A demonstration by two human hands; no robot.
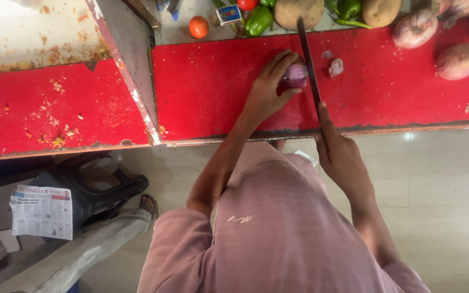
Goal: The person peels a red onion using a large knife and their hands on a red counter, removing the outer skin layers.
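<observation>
A peeled purple onion (pixel 296 74) is held down on the red worktop (pixel 207 87), roughly midway between its front and back edges, by the left hand (pixel 267 92). The fingers (pixel 278 62) of that hand are curled over the top and left side of the onion, with the thumb pressed at its near side. A long dark knife (pixel 309 70) is gripped in the right hand (pixel 340 154), whose fingers are wrapped closed around the handle just past the front edge of the worktop. The blade is laid along the right side of the onion, touching it, with the tip pointed toward the back edge. Scraps of onion skin (pixel 335 66) are seen just right of the blade. Along the back edge, a green pepper (pixel 258 20), a tomato (pixel 198 26), two potatoes (pixel 298 11) and a small matchbox (pixel 228 14) are gathered. Several unpeeled onions (pixel 458 61) are grouped near the right back corner. On the floor to the left, a folded newspaper (pixel 42 211) is rested on a black stool (pixel 96 187).
</observation>
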